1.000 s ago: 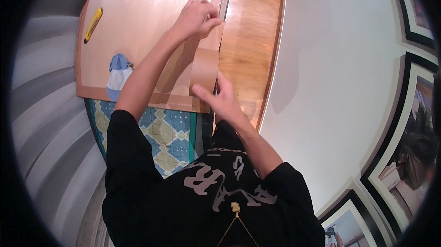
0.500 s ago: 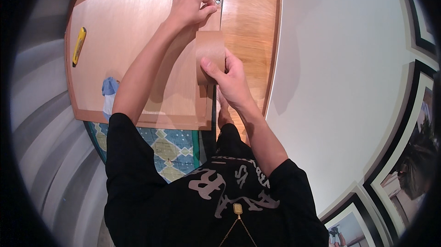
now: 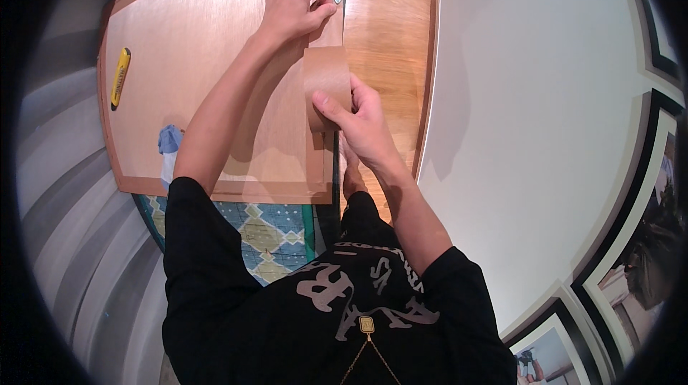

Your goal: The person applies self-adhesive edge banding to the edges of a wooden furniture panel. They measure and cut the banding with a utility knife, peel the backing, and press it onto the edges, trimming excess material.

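A large picture frame lies face down, its pale wooden backing board (image 3: 193,34) bordered by strips of brown tape (image 3: 215,188). My right hand (image 3: 362,116) grips a wide roll of brown tape (image 3: 326,73) over the frame's right edge, thumb on its face. A length of tape stretches from the roll to my left hand (image 3: 295,7), whose thumb and bent fingers close at the frame's edge, beside a small metal fitting (image 3: 337,0). What lies under those fingers is partly hidden. By my left forearm rests a crumpled blue and white cloth (image 3: 169,143).
A yellow utility knife (image 3: 121,78) lies on the board's left side. Under the frame is a green and blue patterned bedcover (image 3: 269,231). Grey curtains (image 3: 72,170) hang at left. Wooden floor (image 3: 387,27) runs along the right, by a white wall (image 3: 516,98) and framed pictures (image 3: 638,242).
The view has shifted slightly. Both hands and the tape roll stay in nearly the same places, with the tape roll turned very slightly.
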`<state>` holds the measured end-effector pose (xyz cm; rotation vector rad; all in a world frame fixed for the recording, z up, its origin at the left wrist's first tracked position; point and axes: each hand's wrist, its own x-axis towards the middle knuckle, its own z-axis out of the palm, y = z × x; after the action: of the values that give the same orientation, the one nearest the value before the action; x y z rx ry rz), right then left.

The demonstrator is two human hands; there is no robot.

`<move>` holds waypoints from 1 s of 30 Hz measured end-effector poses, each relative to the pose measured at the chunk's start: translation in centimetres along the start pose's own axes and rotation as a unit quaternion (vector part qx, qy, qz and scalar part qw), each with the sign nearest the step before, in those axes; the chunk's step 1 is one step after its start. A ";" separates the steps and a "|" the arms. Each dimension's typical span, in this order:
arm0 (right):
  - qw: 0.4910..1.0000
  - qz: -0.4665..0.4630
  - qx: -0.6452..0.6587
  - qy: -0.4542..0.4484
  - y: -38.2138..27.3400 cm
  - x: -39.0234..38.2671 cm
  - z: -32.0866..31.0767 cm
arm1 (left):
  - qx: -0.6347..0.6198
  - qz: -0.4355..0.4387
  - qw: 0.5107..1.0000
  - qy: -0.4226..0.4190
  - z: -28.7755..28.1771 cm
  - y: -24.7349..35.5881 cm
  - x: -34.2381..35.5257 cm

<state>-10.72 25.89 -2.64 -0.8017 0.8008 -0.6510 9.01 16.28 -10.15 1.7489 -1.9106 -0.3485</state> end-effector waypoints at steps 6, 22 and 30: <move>1.000 0.010 0.004 0.005 -0.7 0.1 0.2 | 0.006 -0.012 1.000 0.010 0.4 -0.5 0.2; 1.000 0.019 -0.011 0.013 0.2 0.4 -0.3 | 0.046 -0.040 0.998 0.028 0.6 0.3 0.7; 0.998 0.065 -0.021 0.001 -0.5 0.2 0.0 | -0.047 0.075 0.992 0.088 0.6 -0.6 -0.5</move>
<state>-10.71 25.53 -2.29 -0.7803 0.8637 -0.5206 9.21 16.55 -11.09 1.5115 -1.8551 -0.2182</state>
